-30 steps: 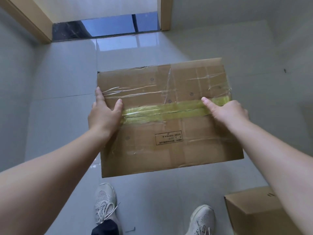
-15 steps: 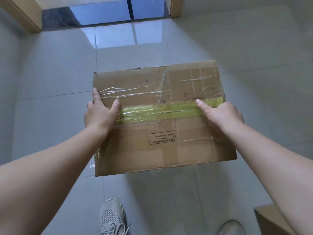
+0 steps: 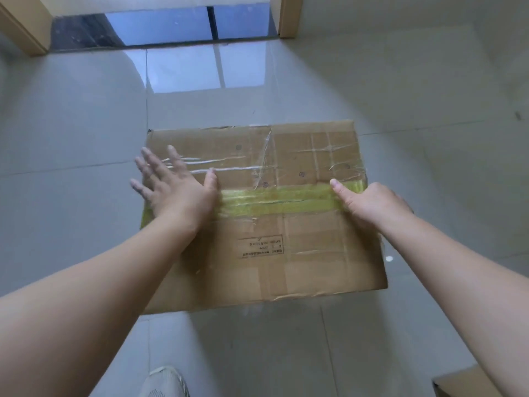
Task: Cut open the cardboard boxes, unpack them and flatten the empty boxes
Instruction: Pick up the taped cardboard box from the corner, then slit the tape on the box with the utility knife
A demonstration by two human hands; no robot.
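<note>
— Where's the box (image 3: 286,224)?
— Low over the tiled floor (image 3: 86,124), still taped with yellow tape (image 3: 274,200).
— And the hands?
— Left hand (image 3: 174,187) spread wide over its left end; right hand (image 3: 369,202) grips its right edge, thumb on the tape.

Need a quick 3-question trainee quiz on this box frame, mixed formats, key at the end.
1. True or false: the yellow tape across the cardboard box has already been peeled off.
2. Which hand lies with fingers spread flat on the box? A) left hand B) right hand C) neither
3. Fill in: the right hand's thumb rests on the ____ tape.

Key: 1 false, the tape is still in place. 2 A. 3 yellow.
</note>
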